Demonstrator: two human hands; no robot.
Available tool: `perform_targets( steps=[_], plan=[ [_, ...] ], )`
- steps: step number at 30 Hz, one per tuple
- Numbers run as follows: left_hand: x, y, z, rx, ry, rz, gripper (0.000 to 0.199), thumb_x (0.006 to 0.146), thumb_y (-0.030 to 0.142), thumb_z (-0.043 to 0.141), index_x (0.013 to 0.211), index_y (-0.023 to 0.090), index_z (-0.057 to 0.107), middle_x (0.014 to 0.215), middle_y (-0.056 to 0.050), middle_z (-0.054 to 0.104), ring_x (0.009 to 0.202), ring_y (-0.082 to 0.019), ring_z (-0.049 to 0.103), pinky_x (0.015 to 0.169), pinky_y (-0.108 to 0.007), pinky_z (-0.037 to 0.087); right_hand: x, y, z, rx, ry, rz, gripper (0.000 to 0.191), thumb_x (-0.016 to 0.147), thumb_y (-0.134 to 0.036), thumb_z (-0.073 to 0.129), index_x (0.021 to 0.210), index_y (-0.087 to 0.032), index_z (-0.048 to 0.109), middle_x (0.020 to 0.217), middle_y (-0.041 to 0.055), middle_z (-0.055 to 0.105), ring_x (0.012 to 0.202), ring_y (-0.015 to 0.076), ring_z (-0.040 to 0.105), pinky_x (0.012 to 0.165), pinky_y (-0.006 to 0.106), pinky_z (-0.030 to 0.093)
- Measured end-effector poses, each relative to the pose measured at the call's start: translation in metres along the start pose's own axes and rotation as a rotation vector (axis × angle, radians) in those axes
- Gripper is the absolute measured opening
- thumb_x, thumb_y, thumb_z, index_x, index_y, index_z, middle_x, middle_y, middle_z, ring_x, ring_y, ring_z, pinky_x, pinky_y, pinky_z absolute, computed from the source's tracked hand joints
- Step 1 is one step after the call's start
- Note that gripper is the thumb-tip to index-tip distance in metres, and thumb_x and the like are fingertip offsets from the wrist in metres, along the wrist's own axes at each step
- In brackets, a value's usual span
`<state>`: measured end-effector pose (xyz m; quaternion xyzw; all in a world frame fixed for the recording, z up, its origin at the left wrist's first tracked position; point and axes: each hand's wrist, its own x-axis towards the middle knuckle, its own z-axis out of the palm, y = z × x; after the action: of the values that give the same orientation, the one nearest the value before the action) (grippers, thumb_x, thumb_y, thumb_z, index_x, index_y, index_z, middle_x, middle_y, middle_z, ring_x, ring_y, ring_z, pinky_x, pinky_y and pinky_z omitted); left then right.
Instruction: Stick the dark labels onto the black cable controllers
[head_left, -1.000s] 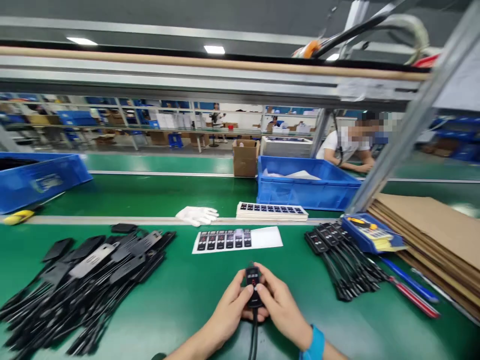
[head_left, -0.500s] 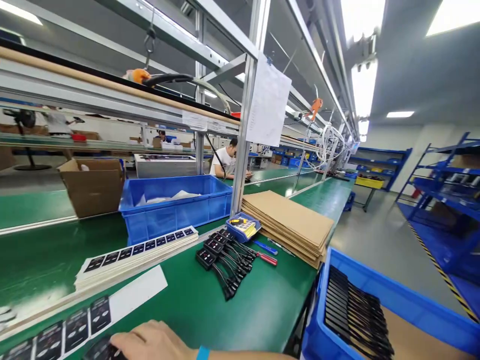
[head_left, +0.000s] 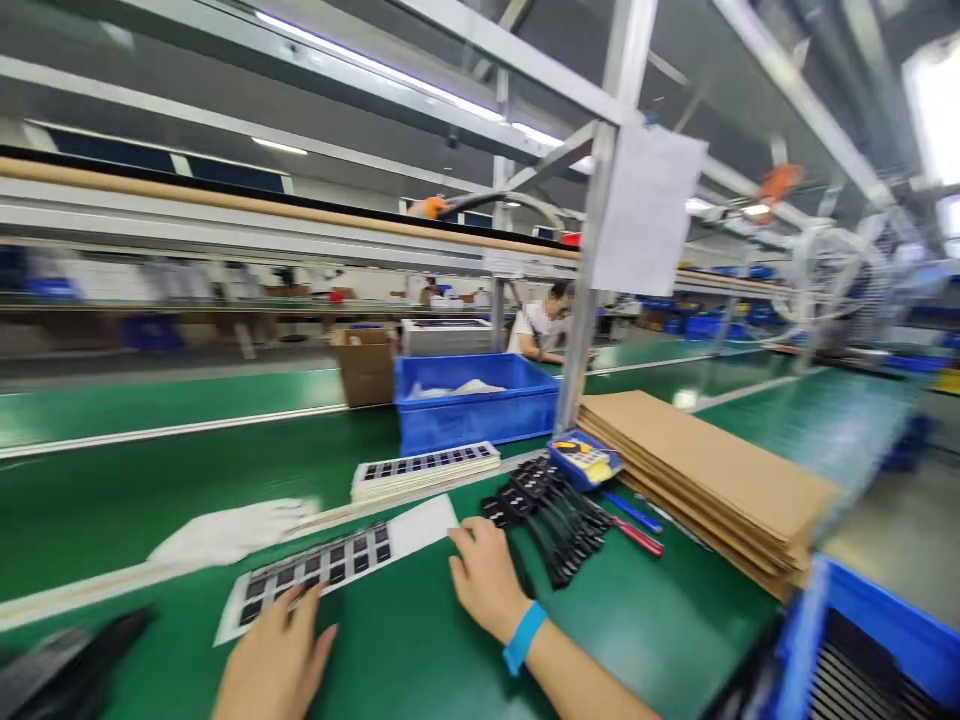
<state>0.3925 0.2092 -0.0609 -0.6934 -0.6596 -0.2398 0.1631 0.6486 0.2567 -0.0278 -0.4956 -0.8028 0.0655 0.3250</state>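
My left hand is over the near edge of a label sheet with rows of dark stickers; its fingers and thumb are apart. At the sheet's blank right end is my right hand, wearing a blue wristband, fingers spread. Something dark shows just beyond its knuckles, partly hidden. Black modules with cables lie in a group to the right of that hand. Behind the sheet sits a stack of similar label sheets.
A white glove and blurred black item lie left. Beyond are a blue bin, small blue tray, red screwdriver and cardboard stack. A blue crate stands right; a person sits behind the post.
The view has swung left. My left hand has come into view over the sheet. My right hand, earlier on a black module, is now at the sheet's blank end with its fingers spread.
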Motion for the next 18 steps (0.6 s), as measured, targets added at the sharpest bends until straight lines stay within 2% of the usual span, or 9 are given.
perform_targets(
  steps=[3, 5, 7, 13, 18],
  plan=[
    [-0.006, 0.013, -0.017, 0.148, -0.181, -0.071, 0.035, 0.085, 0.019, 0.045, 0.116, 0.007, 0.056, 0.117, -0.019, 0.055, 0.108, -0.03, 0.052, 0.092, -0.039, 0.043, -0.001, -0.001, 0.016, 0.192, -0.041, -0.027, 0.037, 0.076, -0.007, 0.046, 0.107, -0.018, 0.061, 0.102, 0.0097, 0.059, 0.097, 0.0222, 0.056, 0.085, 0.036, 0.046],
    [-0.005, 0.024, -0.024, 0.146, -0.282, -0.142, 0.038, 0.086, 0.018, 0.046, 0.121, 0.006, 0.053, 0.121, -0.02, 0.052, 0.113, -0.031, 0.049, 0.097, -0.041, 0.039, 0.008, 0.002, 0.028, 0.293, -0.08, -0.035, 0.034, 0.076, -0.012, 0.044, 0.103, -0.017, 0.063, 0.098, 0.009, 0.062, 0.084, 0.0201, 0.061, 0.071, 0.032, 0.051],
    [-0.004, 0.032, -0.029, 0.119, -0.335, -0.193, 0.041, 0.085, 0.018, 0.047, 0.124, 0.007, 0.051, 0.124, -0.021, 0.049, 0.117, -0.032, 0.045, 0.1, -0.045, 0.035, 0.025, 0.005, 0.042, 0.355, -0.095, -0.043, 0.031, 0.078, -0.018, 0.042, 0.099, -0.017, 0.065, 0.094, 0.0087, 0.063, 0.078, 0.0198, 0.062, 0.066, 0.031, 0.052],
    [-0.011, 0.034, -0.027, -0.034, -0.329, -0.278, 0.044, 0.086, 0.026, 0.045, 0.127, 0.011, 0.05, 0.129, -0.021, 0.044, 0.121, -0.037, 0.037, 0.102, -0.053, 0.028, 0.084, 0.001, 0.082, 0.398, -0.102, -0.086, 0.032, 0.073, -0.03, 0.045, 0.09, -0.017, 0.068, 0.078, 0.0076, 0.064, 0.073, 0.0233, 0.061, 0.073, 0.039, 0.05],
    [-0.013, 0.033, -0.021, -0.12, -0.326, -0.291, 0.049, 0.086, 0.033, 0.045, 0.127, 0.008, 0.049, 0.13, -0.024, 0.04, 0.122, -0.04, 0.034, 0.103, -0.057, 0.024, 0.099, -0.003, 0.1, 0.395, -0.132, -0.113, 0.028, 0.072, -0.041, 0.047, 0.072, -0.02, 0.067, 0.078, 0.0097, 0.065, 0.078, 0.0275, 0.061, 0.072, 0.039, 0.049]
  ],
)
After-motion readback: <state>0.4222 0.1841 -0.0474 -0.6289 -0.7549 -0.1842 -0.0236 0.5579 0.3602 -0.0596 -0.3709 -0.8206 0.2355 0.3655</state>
